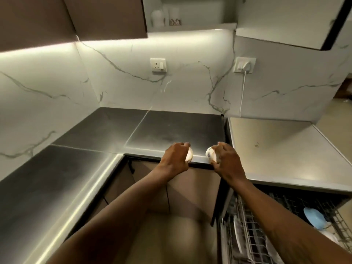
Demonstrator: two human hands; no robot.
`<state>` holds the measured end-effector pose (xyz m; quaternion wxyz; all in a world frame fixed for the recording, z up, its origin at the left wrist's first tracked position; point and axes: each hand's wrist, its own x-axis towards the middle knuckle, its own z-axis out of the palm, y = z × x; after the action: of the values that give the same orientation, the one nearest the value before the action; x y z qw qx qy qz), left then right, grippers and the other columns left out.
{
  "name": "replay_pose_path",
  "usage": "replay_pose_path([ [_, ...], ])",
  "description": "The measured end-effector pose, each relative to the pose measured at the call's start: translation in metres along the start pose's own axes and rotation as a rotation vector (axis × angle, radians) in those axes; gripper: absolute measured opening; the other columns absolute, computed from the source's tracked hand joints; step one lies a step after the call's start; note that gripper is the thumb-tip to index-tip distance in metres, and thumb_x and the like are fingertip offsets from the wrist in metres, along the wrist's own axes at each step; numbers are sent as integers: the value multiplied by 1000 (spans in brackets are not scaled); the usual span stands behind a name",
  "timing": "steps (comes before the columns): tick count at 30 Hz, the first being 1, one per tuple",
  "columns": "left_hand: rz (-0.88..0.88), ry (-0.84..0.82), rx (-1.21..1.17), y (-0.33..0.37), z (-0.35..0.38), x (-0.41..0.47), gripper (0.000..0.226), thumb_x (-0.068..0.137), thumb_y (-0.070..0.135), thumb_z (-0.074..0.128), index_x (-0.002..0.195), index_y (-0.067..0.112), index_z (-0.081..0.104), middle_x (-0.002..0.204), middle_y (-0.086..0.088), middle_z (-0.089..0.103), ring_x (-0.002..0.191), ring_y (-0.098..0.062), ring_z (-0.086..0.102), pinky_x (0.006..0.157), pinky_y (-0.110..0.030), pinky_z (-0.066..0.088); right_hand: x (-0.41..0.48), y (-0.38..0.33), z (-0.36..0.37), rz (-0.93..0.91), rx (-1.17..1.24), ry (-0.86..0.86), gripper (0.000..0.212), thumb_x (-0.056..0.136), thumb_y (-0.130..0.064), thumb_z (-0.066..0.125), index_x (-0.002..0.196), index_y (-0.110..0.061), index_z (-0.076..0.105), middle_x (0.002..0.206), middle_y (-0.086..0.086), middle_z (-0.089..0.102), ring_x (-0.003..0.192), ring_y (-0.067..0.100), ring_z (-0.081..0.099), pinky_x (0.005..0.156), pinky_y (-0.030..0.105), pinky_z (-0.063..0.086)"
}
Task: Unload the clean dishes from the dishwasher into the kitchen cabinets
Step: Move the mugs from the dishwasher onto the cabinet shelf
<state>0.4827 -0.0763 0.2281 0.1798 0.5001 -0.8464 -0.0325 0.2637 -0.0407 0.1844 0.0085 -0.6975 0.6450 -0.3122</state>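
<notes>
My left hand (176, 158) grips a small white cup (190, 154), mostly hidden by my fingers, over the front edge of the dark counter (114, 134). Beside it my right hand (226, 161) holds a second white cup with a blue pattern (210, 153). The two cups are a short gap apart. At lower right the dishwasher's wire rack (253, 241) is pulled out, with a light blue bowl (314, 219) and white plates (238, 233) standing in it. An open upper cabinet (190, 16) above the counter holds white containers.
The dishwasher's steel top (276, 149) lies right of the counter. Two wall sockets (158, 64) sit on the marble backsplash, and a white cable (242, 96) hangs from the right one. A grey cabinet door (285, 21) stands open at upper right. Brown lower cabinet doors (190, 187) are below my hands.
</notes>
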Motion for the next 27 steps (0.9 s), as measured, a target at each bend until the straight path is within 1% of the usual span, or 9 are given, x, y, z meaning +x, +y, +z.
replay_pose_path([
  [6, 46, 184, 1, -58, -60, 37, 51, 73, 21, 75, 121, 11, 64, 115, -7, 68, 102, -32, 66, 81, -34, 55, 70, -69, 1, -86, -8, 161, 58, 74, -18, 84, 127, -12, 62, 137, 11, 53, 122, 31, 57, 101, 37, 49],
  [9, 45, 261, -8, -77, -80, 65, 63, 73, 18, 75, 134, 11, 59, 127, -8, 66, 113, -33, 64, 92, -35, 54, 112, -90, 1, -102, 19, 230, 57, 76, -21, 83, 127, -11, 60, 134, 10, 54, 116, 31, 57, 94, 40, 53],
  [11, 46, 280, 10, -88, -88, 83, 71, 74, 18, 74, 141, 14, 54, 135, -7, 63, 119, -32, 61, 99, -39, 52, 140, -97, 4, -119, 51, 260, 56, 77, -23, 83, 125, -9, 59, 132, 10, 53, 115, 31, 57, 95, 38, 51],
  [13, 59, 301, 6, -100, -93, 104, 72, 74, 18, 74, 142, 16, 52, 134, -7, 63, 116, -32, 62, 96, -40, 53, 168, -100, 10, -140, 74, 298, 54, 79, -27, 82, 124, -9, 59, 131, 10, 54, 117, 28, 55, 97, 35, 48],
  [17, 63, 368, 21, -118, -98, 149, 66, 74, 21, 76, 135, 16, 54, 122, -7, 67, 106, -32, 64, 83, -37, 52, 217, -98, 16, -187, 107, 388, 49, 79, -28, 83, 116, -9, 57, 122, 8, 57, 110, 26, 54, 89, 29, 45],
  [20, 88, 402, 37, -127, -105, 180, 62, 73, 21, 77, 129, 17, 52, 111, -7, 68, 97, -32, 64, 74, -35, 50, 248, -94, 15, -193, 156, 428, 58, 73, -21, 88, 118, -8, 55, 120, 9, 58, 108, 27, 57, 88, 28, 45],
  [22, 109, 428, 29, -131, -111, 208, 59, 72, 19, 76, 124, 18, 50, 103, -7, 67, 91, -31, 64, 69, -33, 48, 275, -86, 10, -186, 180, 461, 65, 70, -20, 90, 122, -8, 54, 121, 9, 58, 108, 27, 57, 89, 34, 51],
  [24, 143, 470, 18, -132, -123, 236, 58, 71, 18, 77, 123, 17, 50, 100, -6, 67, 89, -31, 65, 68, -34, 52, 303, -83, -1, -199, 200, 514, 68, 69, -21, 90, 124, -8, 53, 122, 7, 58, 108, 25, 57, 90, 38, 52],
  [27, 190, 571, -2, -131, -143, 268, 61, 71, 18, 80, 126, 16, 52, 104, -6, 69, 93, -28, 66, 75, -36, 54, 337, -85, -17, -219, 248, 571, 67, 72, -20, 88, 128, -8, 52, 128, 6, 56, 116, 23, 55, 96, 36, 51],
])
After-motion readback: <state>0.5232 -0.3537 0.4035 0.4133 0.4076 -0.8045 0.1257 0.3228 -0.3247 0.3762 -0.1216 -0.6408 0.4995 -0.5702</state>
